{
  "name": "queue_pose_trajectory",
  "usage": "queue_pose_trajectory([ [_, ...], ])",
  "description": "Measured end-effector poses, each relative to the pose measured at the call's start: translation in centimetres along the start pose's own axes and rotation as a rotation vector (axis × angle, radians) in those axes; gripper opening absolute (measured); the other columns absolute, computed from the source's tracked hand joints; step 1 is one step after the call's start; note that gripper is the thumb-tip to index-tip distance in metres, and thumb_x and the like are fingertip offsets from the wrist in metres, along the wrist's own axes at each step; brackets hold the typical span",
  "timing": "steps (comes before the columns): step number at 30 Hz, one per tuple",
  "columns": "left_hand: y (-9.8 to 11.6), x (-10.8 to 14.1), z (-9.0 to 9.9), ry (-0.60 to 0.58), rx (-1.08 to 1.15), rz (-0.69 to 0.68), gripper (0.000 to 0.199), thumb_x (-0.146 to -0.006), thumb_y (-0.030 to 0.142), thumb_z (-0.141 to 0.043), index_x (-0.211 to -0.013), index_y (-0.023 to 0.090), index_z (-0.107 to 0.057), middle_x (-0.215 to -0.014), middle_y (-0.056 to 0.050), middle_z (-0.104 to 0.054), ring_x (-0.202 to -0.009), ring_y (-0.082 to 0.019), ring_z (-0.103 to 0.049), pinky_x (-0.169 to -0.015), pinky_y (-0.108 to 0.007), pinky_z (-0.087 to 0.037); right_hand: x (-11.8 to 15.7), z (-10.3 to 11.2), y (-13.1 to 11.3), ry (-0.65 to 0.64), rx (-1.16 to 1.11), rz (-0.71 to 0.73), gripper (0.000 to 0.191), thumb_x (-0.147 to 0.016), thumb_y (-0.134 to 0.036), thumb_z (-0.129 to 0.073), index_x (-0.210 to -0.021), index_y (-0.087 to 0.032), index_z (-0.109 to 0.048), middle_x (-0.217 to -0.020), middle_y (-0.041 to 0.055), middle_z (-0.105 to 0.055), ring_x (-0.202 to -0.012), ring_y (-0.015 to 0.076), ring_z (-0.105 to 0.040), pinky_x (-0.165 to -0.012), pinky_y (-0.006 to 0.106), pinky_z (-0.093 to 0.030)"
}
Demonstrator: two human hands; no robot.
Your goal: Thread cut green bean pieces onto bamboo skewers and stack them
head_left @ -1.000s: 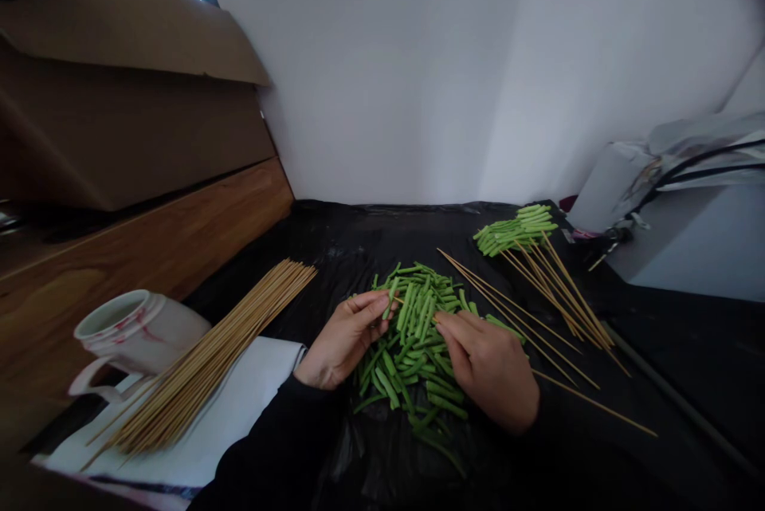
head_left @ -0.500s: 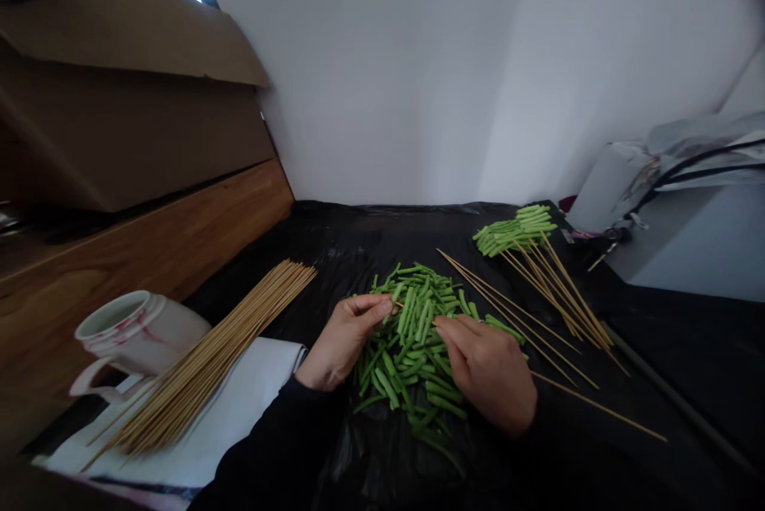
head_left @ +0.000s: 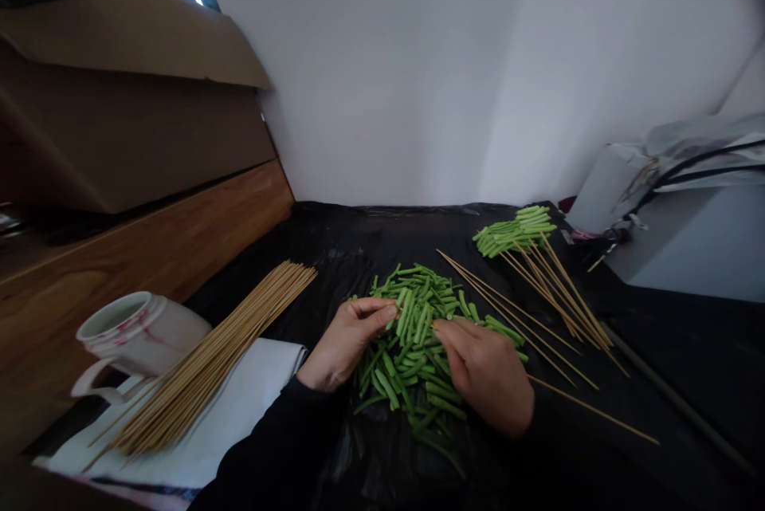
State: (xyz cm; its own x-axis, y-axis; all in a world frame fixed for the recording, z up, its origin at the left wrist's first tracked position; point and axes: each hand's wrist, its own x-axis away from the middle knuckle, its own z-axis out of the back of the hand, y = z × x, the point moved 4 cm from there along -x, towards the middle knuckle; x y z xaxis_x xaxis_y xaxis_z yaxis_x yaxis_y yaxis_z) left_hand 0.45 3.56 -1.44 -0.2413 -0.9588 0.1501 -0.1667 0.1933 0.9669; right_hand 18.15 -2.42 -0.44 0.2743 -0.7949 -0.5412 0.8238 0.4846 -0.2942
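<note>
Several short pieces of green bean (head_left: 414, 318) sit side by side on a bamboo skewer (head_left: 598, 410) held crosswise between my hands. My left hand (head_left: 350, 336) is closed in a pinch at the skewer's left tip, with thumb and forefinger right beside the first bean piece. My right hand (head_left: 488, 371) is closed around the skewer just right of the threaded pieces. The skewer's long end sticks out to the right behind that hand. Below both hands spreads a loose pile of cut green beans (head_left: 418, 383) on black plastic sheeting (head_left: 382, 232).
A bundle of bamboo skewers (head_left: 221, 367) lies at left on a white cloth (head_left: 263, 375), beside a mug (head_left: 149, 332). Several loose skewers (head_left: 508, 312) lie right of the pile. Filled bean skewers (head_left: 517, 232) are stacked at back right. A cardboard box (head_left: 137, 112) stands at left.
My left fingertips have edged slightly right toward the bean pieces. The skewer's free end has shifted a little to the left with my right hand.
</note>
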Motion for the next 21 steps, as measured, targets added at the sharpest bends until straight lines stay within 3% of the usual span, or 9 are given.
queue_pose_trajectory([
  [4, -0.18, 0.01, -0.12, 0.004, -0.013, 0.022, 0.024, -0.064, 0.030, -0.081, -0.082, 0.014, -0.076, -0.074, -0.005, -0.070, -0.061, -0.010, -0.055, -0.062, -0.024, -0.042, 0.01, -0.22, 0.12, -0.021, -0.024, -0.012, 0.025, -0.090, -0.013, -0.039, -0.096, -0.018, -0.062, -0.079, 0.0026, -0.064, -0.075, 0.0154, -0.060, -0.070, 0.027, -0.040],
  [10, -0.06, 0.14, -0.53, -0.007, 0.089, 0.013, 0.023, -0.067, 0.032, -0.079, -0.084, 0.016, -0.075, -0.085, -0.005, -0.071, -0.076, -0.012, -0.061, -0.073, -0.024, -0.045, -0.17, -0.07, 0.02, 0.016, -0.016, -0.010, 0.025, -0.091, -0.015, -0.038, -0.097, -0.018, -0.063, -0.080, 0.0033, -0.064, -0.074, 0.0157, -0.060, -0.069, 0.027, -0.040],
  [14, -0.02, 0.33, -0.86, -0.019, 0.054, 0.026, 0.029, -0.063, 0.029, -0.082, -0.088, 0.017, -0.074, -0.083, -0.003, -0.070, -0.072, -0.012, -0.060, -0.069, -0.024, -0.045, -0.13, -0.13, -0.19, 0.017, -0.020, 0.005, 0.026, -0.090, -0.013, -0.038, -0.097, -0.019, -0.063, -0.079, 0.0032, -0.064, -0.074, 0.0149, -0.061, -0.070, 0.026, -0.041],
  [21, -0.25, 0.34, -0.98, -0.021, 0.000, 0.057, 0.024, -0.061, 0.029, -0.083, -0.076, 0.014, -0.072, -0.074, -0.001, -0.068, -0.066, -0.012, -0.060, -0.065, -0.024, -0.047, -0.02, -0.20, -0.26, -0.024, -0.010, 0.005, 0.028, -0.091, -0.014, -0.037, -0.096, -0.019, -0.064, -0.081, 0.0025, -0.065, -0.075, 0.0147, -0.061, -0.070, 0.025, -0.040],
])
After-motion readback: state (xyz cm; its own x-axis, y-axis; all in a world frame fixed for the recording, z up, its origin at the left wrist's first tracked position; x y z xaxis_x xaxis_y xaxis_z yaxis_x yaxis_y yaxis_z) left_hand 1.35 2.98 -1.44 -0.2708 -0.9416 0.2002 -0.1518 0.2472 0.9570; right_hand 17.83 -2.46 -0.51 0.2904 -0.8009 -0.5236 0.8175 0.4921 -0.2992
